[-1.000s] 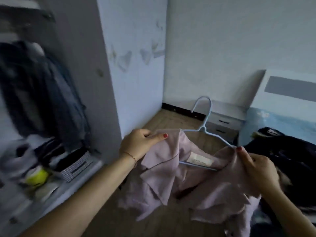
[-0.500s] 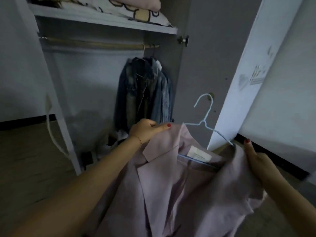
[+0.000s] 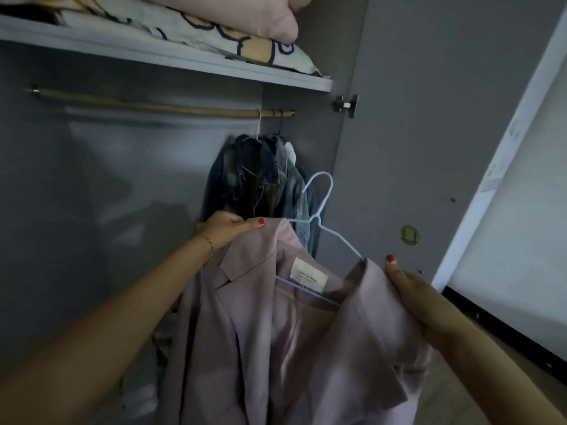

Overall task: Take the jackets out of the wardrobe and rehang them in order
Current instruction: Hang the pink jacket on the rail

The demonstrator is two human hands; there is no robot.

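My left hand (image 3: 226, 230) pinches one shoulder of the pink jacket (image 3: 285, 332) and my right hand (image 3: 411, 289) grips the other, holding it spread on one pale blue hanger (image 3: 322, 228) in front of the open grey wardrobe (image 3: 107, 210). I see one wooden rail (image 3: 147, 106) above, bare along most of its run. At its right end hang denim jackets (image 3: 260, 179), bunched so tightly I cannot count them; they sit just behind the hanger's hook. One shelf (image 3: 171, 58) over the rail carries folded bedding (image 3: 233, 29). The door (image 3: 429, 133) stands open at right, with a white wall (image 3: 527, 225) beyond.
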